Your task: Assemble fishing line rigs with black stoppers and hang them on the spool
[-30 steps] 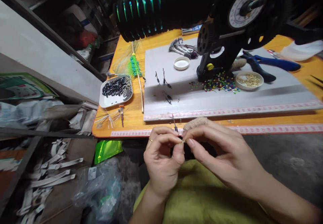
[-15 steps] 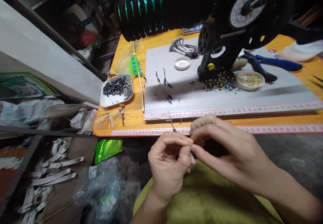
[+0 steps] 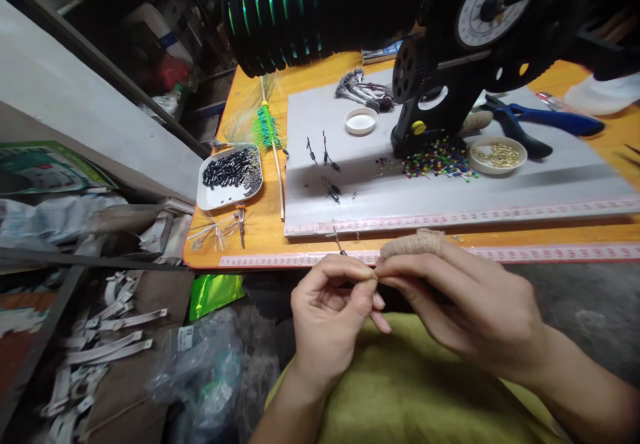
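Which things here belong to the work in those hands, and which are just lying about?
Likely in the work:
- tiny piece, too small to identify, pinched by left hand and right hand
- round white dish of small gold-coloured pieces
- rectangular white dish of small black cylinders

Apparently just lying about:
- shiny green plastic packet
- crumpled clear plastic bag
- flat white straps

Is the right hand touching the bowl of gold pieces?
Apart: the head view plainly shows grey board between the right hand and the bowl.
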Available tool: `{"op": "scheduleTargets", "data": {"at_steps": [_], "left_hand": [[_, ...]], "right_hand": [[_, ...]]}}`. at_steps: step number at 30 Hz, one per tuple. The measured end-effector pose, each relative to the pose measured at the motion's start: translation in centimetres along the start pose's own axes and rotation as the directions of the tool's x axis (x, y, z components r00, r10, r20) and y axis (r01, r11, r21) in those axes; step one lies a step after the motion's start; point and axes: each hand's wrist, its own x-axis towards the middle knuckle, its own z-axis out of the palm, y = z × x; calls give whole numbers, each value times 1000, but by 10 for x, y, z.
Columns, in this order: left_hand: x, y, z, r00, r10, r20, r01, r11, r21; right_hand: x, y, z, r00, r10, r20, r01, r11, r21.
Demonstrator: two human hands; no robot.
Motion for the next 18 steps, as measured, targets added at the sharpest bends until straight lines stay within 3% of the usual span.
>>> {"op": "scheduleTargets", "data": {"at_steps": [4, 7, 9, 11, 12, 14, 16, 18], "left_hand": [[4, -3, -6, 999, 45, 24, -48, 990, 132], [10, -8, -15, 964, 240, 116, -266, 886, 380], [15, -12, -22, 871, 400, 285, -491, 703, 515], [21, -14, -27, 741, 486, 462, -670, 497, 551], [23, -14, -28, 688, 501, 526, -724, 413, 553], [26, -15, -30, 629, 501, 594, -770, 298, 564], [27, -15, -29, 628, 490, 604, -764, 243, 598], [27, -14, -27, 662, 469, 585, -731, 231, 642]], "right_hand": [[2, 8, -2, 999, 23, 44, -27, 997, 77], [1, 14, -3, 997, 52, 62, -56, 996, 65], [0, 16, -3, 995, 81, 62, -84, 995, 49], [-1, 18, -3, 994, 97, 51, -99, 995, 20], [-2, 19, -3, 994, 103, 45, -103, 995, 3], [-3, 20, -2, 993, 109, 36, -108, 994, -29], [-4, 22, -1, 993, 113, 33, -111, 992, -59], [-6, 25, 0, 993, 112, 34, -109, 991, -83]]}}
